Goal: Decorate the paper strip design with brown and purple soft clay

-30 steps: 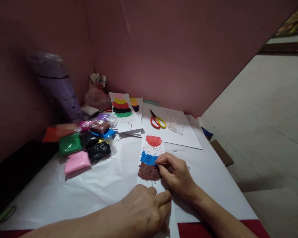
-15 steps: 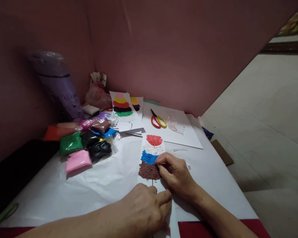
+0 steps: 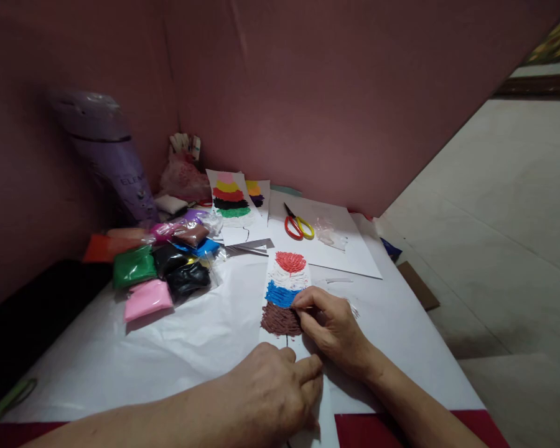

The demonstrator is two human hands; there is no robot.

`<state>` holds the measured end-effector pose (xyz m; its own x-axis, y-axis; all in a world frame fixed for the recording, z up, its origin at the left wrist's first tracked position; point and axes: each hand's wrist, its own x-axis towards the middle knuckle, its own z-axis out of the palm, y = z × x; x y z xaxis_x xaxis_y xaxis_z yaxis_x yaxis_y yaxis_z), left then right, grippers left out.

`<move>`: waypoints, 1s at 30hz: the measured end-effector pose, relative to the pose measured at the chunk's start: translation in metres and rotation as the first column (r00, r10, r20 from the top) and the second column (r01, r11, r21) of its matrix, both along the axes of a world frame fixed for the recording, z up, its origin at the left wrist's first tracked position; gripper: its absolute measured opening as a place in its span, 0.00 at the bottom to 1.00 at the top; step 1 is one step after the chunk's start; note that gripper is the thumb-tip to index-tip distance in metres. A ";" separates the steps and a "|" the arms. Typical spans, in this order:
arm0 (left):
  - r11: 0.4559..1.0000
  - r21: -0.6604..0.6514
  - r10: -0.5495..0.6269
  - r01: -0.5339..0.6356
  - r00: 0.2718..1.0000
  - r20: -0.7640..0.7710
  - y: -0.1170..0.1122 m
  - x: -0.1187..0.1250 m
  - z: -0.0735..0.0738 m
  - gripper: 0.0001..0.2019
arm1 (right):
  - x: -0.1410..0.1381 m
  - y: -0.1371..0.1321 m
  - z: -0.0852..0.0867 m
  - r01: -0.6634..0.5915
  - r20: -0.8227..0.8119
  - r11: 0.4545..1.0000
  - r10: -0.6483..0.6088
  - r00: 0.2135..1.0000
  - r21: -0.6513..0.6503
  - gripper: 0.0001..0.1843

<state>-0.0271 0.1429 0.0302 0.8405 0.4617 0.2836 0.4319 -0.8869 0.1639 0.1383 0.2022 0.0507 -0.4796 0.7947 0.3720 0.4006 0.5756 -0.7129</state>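
Observation:
A strip of white paper lies on the table with a picture of clay-like texture in red, white, blue and brown bands, above a thin black line. At the right border of the blue and brown bands, my right hand is closed in a pinch against the picture. Whatever is between its fingertips is too small to make out. My left hand rests low on the paper, fingers curled and closed, just below the brown band. Its thumb and palm side are hidden.
Left of the picture are several bagged clay packets, including pink and green. Scissors lie on a white sheet behind. Finished-looking striped picture cards, a metal ruler and a purple wrapped bottle stand farther back.
Almost nothing differs. Both hands keep their places on the paper, and the view has shifted very slightly.

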 end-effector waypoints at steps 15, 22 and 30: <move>0.999 -0.037 -0.015 0.016 1.000 0.020 0.000 -0.001 0.007 0.10 | 0.001 -0.002 0.003 -0.046 0.002 0.999 0.046 0.999 -0.023 0.11; 0.999 -0.042 -0.005 0.006 1.000 0.029 -0.001 -0.002 0.010 0.12 | 0.001 -0.003 0.004 -0.064 0.002 0.998 0.064 0.998 -0.023 0.11; 1.000 -0.019 -0.008 0.009 1.000 0.022 0.000 0.000 0.003 0.12 | 0.001 -0.006 0.004 -0.079 -0.012 0.997 0.079 0.997 -0.005 0.11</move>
<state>-0.0273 0.1427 0.0337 0.8381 0.4602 0.2928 0.4207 -0.8871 0.1899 0.1390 0.1959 0.0549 -0.5368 0.7563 0.3739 0.3457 0.6015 -0.7202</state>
